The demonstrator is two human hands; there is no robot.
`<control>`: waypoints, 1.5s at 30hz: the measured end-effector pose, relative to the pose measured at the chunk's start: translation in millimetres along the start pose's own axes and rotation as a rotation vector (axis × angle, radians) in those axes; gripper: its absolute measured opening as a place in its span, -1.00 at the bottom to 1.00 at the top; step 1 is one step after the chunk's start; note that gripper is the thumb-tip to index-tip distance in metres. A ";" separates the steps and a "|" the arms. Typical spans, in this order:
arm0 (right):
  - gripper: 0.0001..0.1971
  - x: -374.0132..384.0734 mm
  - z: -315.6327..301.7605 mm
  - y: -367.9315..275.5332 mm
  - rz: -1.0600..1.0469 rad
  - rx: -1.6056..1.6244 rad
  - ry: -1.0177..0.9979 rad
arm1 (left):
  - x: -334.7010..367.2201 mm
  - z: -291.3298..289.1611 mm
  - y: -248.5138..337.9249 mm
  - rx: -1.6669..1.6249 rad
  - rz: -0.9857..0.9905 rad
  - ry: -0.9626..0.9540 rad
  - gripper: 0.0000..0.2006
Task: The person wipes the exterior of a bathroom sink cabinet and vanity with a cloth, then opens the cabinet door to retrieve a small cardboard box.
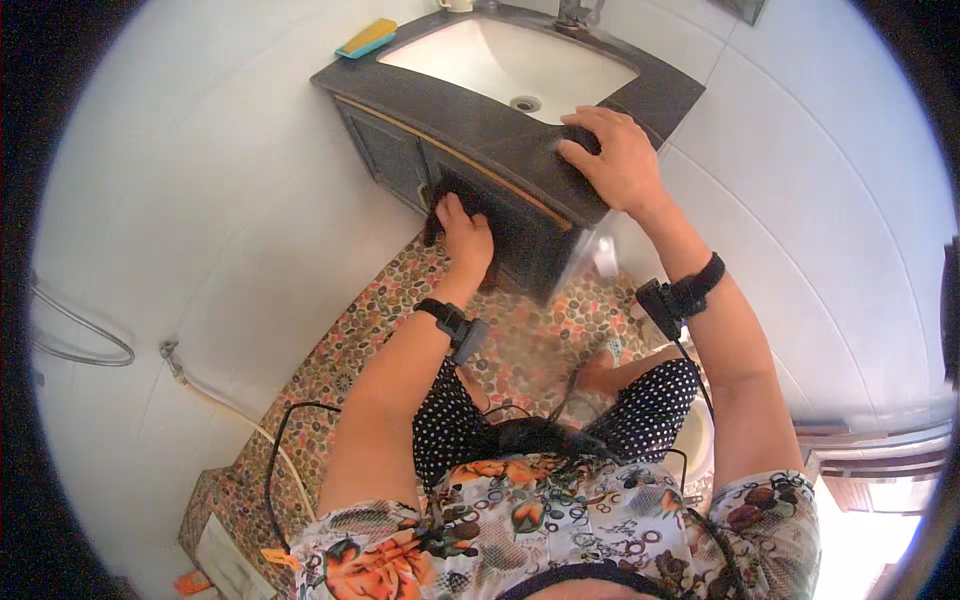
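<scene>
A dark vanity cabinet (500,220) with a black countertop (460,110) stands ahead of me. My left hand (465,235) is at its front, below the counter edge, with curled fingers pressing a dark cloth (434,228) to the doors. The cloth is mostly hidden by the hand and blends with the cabinet. My right hand (618,160) lies on the countertop's near right part, its thumb and fingers apart, holding nothing that I can see. A white sink basin (500,65) is set into the counter just beyond it.
A yellow and turquoise sponge or brush (368,38) lies at the counter's left corner. The tap (575,15) rises behind the basin. A pale hose (235,405) runs down the left wall to the pebble-patterned floor (400,290). A whitish bucket (695,440) stands by my right leg.
</scene>
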State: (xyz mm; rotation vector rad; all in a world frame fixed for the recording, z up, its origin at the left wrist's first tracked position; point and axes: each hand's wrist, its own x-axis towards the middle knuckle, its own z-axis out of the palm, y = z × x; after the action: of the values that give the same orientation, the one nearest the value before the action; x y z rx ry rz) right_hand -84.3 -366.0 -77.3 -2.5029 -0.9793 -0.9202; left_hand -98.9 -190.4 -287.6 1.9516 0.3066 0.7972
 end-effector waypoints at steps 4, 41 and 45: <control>-0.58 0.3 7.3 3.1 -0.010 -0.006 -0.009 | -26.0 5.2 12.8 0.003 0.089 -0.039 -0.46; -0.62 -4.5 -1.8 7.8 -0.024 0.023 0.010 | -49.9 -12.7 60.5 -0.495 0.116 -0.087 -0.58; -0.64 -5.3 -7.6 -3.6 -0.014 0.055 0.007 | -47.6 4.7 37.0 -0.398 0.221 0.121 -0.60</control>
State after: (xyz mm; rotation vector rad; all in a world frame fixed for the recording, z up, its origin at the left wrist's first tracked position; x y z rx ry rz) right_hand -93.2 -369.6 -74.9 -2.4487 -1.0072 -0.8930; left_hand -136.0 -236.8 -276.5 1.5808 -0.0019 1.0363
